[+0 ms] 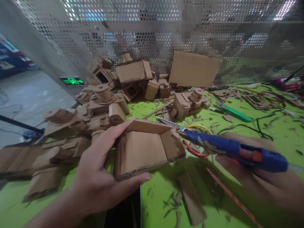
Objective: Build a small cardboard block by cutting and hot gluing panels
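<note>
The left hand [99, 177] grips a brown cardboard tray [144, 148] — open on top, low walls — just above the green table [273, 133]. The right hand [256, 171] holds a blue glue gun [237, 151], its tip at the tray's corner.

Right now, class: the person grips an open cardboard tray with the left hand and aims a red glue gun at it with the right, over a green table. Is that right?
Not quite. The head view shows the glue gun is blue, with only a small orange part on its body. The rest holds: the left hand grips the open cardboard tray, the right hand holds the gun, and the table is green.
</note>
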Demonstrator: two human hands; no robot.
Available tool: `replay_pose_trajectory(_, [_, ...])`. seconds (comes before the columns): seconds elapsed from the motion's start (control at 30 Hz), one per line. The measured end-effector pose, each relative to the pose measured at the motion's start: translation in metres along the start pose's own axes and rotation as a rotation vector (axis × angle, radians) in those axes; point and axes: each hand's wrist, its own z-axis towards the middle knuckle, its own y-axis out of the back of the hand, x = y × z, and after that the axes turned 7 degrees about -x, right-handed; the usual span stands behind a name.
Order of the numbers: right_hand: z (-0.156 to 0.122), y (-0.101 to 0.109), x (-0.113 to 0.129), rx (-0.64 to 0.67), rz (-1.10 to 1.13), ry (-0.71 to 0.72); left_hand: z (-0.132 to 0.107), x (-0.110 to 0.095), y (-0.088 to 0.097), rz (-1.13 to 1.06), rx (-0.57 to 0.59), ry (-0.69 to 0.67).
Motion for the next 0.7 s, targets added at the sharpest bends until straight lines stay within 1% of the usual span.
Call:
replay_pose_trajectory(0.1, [-0.001,-0.004,0.004,0.019,-0.039,0.06,-0.003,-0.016,-0.004,0.073,-0.01,-0.008])
replay_pose_trajectory(0.17, [-0.003,-0.008,0.005,0.013,-0.088,0.082,-0.005,-0.024,-0.007,0.081,-0.007,-0.021])
replay_pose_trajectory(0.3, [-0.011,-0.015,0.005,0.104,-0.145,0.113,-0.008,-0.032,-0.011,0.053,-0.016,-0.051])
replay_pose_trajectory(0.43, [-0.012,-0.018,0.009,0.136,-0.212,0.173,-0.012,-0.035,-0.012,0.019,-0.026,-0.089])
replay_pose_trajectory(0.6, [-0.001,-0.018,0.018,0.113,-0.255,0.291,-0.02,-0.034,-0.011,0.013,0.0,-0.06])
replay_pose_trajectory(0.7, [0.002,-0.016,0.018,0.144,-0.276,0.325,-0.021,-0.033,-0.012,0.015,0.005,-0.052])
